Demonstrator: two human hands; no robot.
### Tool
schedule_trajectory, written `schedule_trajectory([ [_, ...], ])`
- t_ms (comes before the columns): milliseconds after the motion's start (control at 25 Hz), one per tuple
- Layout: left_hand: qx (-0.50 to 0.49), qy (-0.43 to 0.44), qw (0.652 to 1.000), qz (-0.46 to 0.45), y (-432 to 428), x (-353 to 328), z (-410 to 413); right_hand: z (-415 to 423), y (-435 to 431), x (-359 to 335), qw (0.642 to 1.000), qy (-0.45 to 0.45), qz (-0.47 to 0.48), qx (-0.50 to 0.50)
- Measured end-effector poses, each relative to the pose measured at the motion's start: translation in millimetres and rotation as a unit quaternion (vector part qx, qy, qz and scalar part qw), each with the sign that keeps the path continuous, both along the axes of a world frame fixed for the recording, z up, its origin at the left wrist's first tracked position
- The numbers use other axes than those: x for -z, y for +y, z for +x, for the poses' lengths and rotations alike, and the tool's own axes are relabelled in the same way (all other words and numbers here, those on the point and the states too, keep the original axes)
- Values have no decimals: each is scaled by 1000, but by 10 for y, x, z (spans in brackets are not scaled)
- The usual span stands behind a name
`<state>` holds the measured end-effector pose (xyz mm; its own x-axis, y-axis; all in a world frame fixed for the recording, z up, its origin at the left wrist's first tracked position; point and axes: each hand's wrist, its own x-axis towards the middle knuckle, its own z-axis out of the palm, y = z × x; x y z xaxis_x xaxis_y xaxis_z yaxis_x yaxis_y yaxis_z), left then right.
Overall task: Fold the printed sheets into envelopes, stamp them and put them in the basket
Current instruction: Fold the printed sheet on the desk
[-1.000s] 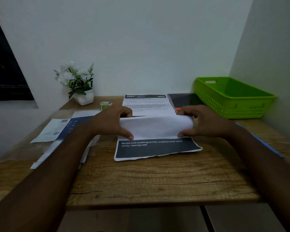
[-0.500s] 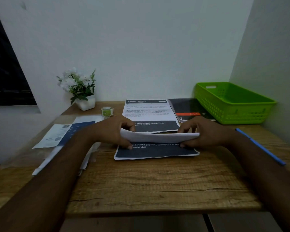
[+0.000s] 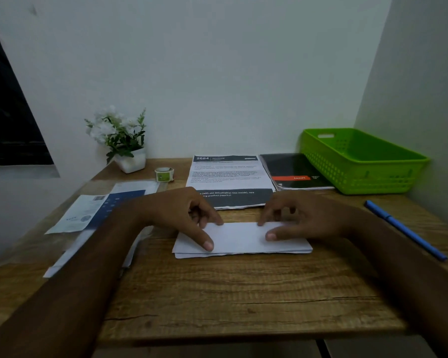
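A folded white sheet lies flat on the wooden table, its printed side hidden inside. My left hand presses on its left half with thumb and fingertips. My right hand presses on its right half the same way. Behind the hands lies a stack of printed sheets with dark header and footer bands. A roll of green stickers stands to the left of that stack. The green plastic basket sits at the back right corner.
A black notebook lies between the stack and the basket. A blue pen rests near the right edge. Loose papers and envelopes are spread at the left. A potted white-flowered plant stands at the back left.
The upper flap of the sheet has come down over the dark printed band, and both hands have moved from gripping the flap to pressing the folded sheet flat.
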<state>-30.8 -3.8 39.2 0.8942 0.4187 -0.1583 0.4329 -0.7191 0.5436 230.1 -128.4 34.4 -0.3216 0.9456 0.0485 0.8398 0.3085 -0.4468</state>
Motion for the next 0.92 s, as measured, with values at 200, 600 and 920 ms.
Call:
schedule_trajectory([
  [200,-15,13,997,70,-10,56,75,-271,74,120,992,-99,42,-71],
  [600,-50,13,995,86,-58,59,102,-195,108,155,992,-106,61,-37],
  [920,-147,-10,983,108,-189,160,-198,286,-112,205,997,-43,36,54],
])
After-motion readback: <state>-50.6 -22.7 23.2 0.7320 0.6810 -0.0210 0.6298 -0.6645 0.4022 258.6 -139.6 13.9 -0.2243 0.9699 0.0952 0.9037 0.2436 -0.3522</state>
